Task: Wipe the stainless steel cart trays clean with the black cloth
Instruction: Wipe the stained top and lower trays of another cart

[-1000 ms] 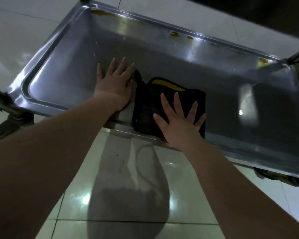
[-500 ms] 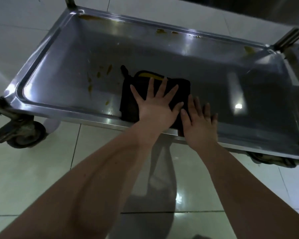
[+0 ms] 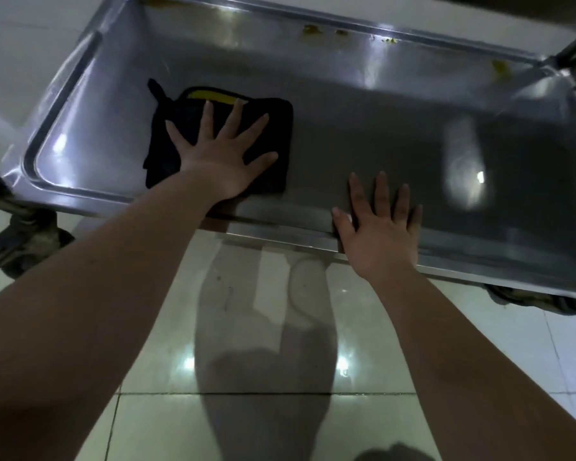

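Left hand flat, fingers spread, pressing folded black cloth with yellow strip; yellow residue far-right of cloth. Right hand flat, empty, on shiny rectangular steel tray near rim.

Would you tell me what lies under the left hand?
The left hand presses flat on the black cloth, which lies on the tray; any stains beneath are covered.

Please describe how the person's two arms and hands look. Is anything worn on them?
Both forearms are bare up to the frame edge: no sleeves in view. The left hand and the right hand wear no gloves. I see no rings on the fingers, and no watch or bracelet at either wrist. The dim light hides finer details such as nails or marks.
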